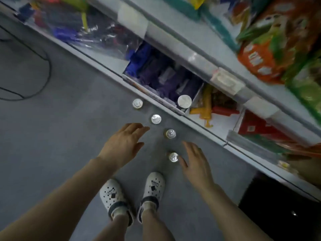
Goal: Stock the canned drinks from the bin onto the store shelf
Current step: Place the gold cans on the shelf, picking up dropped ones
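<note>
Several cans stand upright in a diagonal row on the grey floor, seen from above by their silver tops: the far one (137, 103), a second can (156, 119), a third can (171, 133) and the nearest can (173, 157). Another can (184, 101) stands in the lowest shelf's compartment (152, 94) among purple packs. My left hand (121, 145) hovers open just left of the row, fingers near the second can. My right hand (196, 162) is open beside the nearest can, thumb almost touching it. No bin is in view.
The shelf unit (191, 54) runs diagonally from top left to lower right, with snack bags above and boxed goods in low compartments. A black cable (46, 66) loops on the floor at left. My feet in white clogs (132, 193) stand below the cans. A dark object (281, 211) sits at lower right.
</note>
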The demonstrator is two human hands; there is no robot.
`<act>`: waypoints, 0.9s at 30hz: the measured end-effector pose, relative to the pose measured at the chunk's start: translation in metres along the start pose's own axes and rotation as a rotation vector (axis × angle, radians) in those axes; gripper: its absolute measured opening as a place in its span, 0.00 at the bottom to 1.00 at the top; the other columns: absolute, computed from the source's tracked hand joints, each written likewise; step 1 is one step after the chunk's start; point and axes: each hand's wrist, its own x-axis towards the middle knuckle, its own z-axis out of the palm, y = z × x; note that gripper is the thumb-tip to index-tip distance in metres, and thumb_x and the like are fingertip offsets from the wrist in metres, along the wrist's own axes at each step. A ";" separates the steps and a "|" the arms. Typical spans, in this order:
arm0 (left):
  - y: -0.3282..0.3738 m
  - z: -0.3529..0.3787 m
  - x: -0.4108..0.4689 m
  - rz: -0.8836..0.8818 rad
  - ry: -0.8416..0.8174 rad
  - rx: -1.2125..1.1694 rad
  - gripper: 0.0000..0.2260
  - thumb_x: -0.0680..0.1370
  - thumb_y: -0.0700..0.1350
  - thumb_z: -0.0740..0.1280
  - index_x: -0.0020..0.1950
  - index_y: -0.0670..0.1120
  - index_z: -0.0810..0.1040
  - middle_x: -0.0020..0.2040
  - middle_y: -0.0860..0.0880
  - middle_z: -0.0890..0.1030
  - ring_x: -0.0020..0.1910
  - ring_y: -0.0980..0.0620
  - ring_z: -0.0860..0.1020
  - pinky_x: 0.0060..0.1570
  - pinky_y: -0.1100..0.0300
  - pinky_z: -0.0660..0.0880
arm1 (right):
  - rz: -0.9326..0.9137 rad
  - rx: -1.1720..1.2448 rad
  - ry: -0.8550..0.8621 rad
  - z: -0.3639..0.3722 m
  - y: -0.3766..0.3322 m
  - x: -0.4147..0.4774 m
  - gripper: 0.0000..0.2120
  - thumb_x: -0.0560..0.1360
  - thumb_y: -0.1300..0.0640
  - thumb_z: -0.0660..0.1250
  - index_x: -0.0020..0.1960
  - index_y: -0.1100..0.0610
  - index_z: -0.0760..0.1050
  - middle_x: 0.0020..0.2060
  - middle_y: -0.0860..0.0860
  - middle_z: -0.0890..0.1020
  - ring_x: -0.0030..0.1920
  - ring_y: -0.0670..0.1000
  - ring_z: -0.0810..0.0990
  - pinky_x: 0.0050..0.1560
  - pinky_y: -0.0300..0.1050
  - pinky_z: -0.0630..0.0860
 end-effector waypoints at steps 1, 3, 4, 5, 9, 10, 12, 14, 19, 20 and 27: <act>-0.012 0.027 0.009 -0.007 -0.013 -0.007 0.25 0.73 0.44 0.74 0.69 0.47 0.74 0.63 0.44 0.78 0.61 0.41 0.77 0.52 0.50 0.78 | 0.022 -0.006 -0.016 0.021 0.011 0.015 0.26 0.76 0.55 0.70 0.72 0.59 0.69 0.65 0.57 0.76 0.63 0.58 0.75 0.59 0.49 0.74; -0.036 0.079 0.030 -0.034 -0.043 -0.048 0.27 0.73 0.44 0.74 0.71 0.46 0.72 0.65 0.44 0.76 0.63 0.40 0.75 0.53 0.48 0.77 | 0.070 -0.023 -0.049 0.063 0.034 0.045 0.28 0.76 0.54 0.70 0.73 0.58 0.67 0.66 0.57 0.74 0.63 0.58 0.74 0.60 0.49 0.73; -0.047 0.105 0.042 -0.046 -0.056 -0.067 0.28 0.73 0.44 0.73 0.72 0.46 0.70 0.67 0.43 0.75 0.64 0.40 0.73 0.54 0.47 0.77 | 0.090 -0.033 -0.061 0.083 0.047 0.061 0.29 0.76 0.53 0.69 0.74 0.58 0.65 0.67 0.56 0.73 0.64 0.58 0.73 0.61 0.49 0.73; -0.058 0.130 0.054 -0.051 -0.070 -0.079 0.29 0.73 0.43 0.73 0.73 0.46 0.69 0.68 0.43 0.73 0.65 0.40 0.72 0.56 0.46 0.76 | 0.113 -0.044 -0.075 0.102 0.059 0.075 0.29 0.76 0.53 0.69 0.74 0.57 0.64 0.67 0.56 0.72 0.64 0.58 0.73 0.62 0.50 0.72; -0.093 0.212 0.104 -0.056 -0.084 -0.086 0.34 0.72 0.43 0.74 0.76 0.43 0.63 0.73 0.42 0.67 0.70 0.40 0.68 0.63 0.48 0.71 | 0.212 -0.032 -0.091 0.169 0.103 0.125 0.34 0.75 0.51 0.70 0.76 0.54 0.59 0.70 0.54 0.67 0.67 0.57 0.70 0.63 0.51 0.73; -0.101 0.228 0.116 -0.056 -0.076 -0.099 0.35 0.73 0.43 0.74 0.76 0.43 0.62 0.74 0.42 0.65 0.71 0.40 0.67 0.65 0.49 0.69 | 0.225 -0.017 -0.079 0.183 0.112 0.134 0.35 0.74 0.51 0.72 0.76 0.53 0.58 0.71 0.54 0.66 0.68 0.56 0.70 0.64 0.51 0.73; -0.112 0.254 0.137 -0.059 -0.054 -0.121 0.37 0.73 0.43 0.73 0.77 0.43 0.58 0.76 0.41 0.62 0.72 0.40 0.64 0.69 0.50 0.65 | 0.239 0.004 -0.064 0.205 0.126 0.150 0.39 0.73 0.50 0.74 0.77 0.52 0.57 0.73 0.53 0.63 0.69 0.55 0.68 0.66 0.50 0.72; -0.120 0.273 0.156 -0.055 -0.034 -0.116 0.39 0.73 0.43 0.74 0.78 0.42 0.57 0.76 0.40 0.60 0.73 0.39 0.63 0.70 0.49 0.64 | 0.242 0.018 -0.067 0.223 0.137 0.163 0.42 0.71 0.49 0.75 0.77 0.50 0.56 0.73 0.53 0.63 0.70 0.55 0.67 0.66 0.50 0.72; -0.133 0.300 0.188 -0.044 -0.050 -0.127 0.36 0.71 0.42 0.75 0.75 0.42 0.63 0.72 0.41 0.68 0.66 0.38 0.71 0.64 0.48 0.69 | 0.231 0.112 -0.011 0.245 0.147 0.181 0.37 0.70 0.50 0.76 0.72 0.50 0.61 0.70 0.50 0.69 0.68 0.53 0.72 0.65 0.48 0.74; -0.134 0.301 0.191 -0.051 -0.051 -0.138 0.35 0.70 0.41 0.75 0.74 0.43 0.65 0.70 0.41 0.70 0.64 0.38 0.73 0.61 0.48 0.71 | 0.234 0.130 -0.007 0.245 0.147 0.183 0.36 0.69 0.50 0.76 0.71 0.50 0.62 0.69 0.50 0.71 0.67 0.53 0.72 0.64 0.47 0.74; -0.131 0.274 0.168 -0.130 -0.031 -0.248 0.32 0.69 0.43 0.77 0.70 0.44 0.68 0.66 0.42 0.74 0.59 0.40 0.76 0.57 0.51 0.72 | 0.364 0.461 0.039 0.223 0.129 0.169 0.32 0.66 0.50 0.79 0.63 0.48 0.66 0.60 0.47 0.77 0.59 0.48 0.77 0.53 0.36 0.74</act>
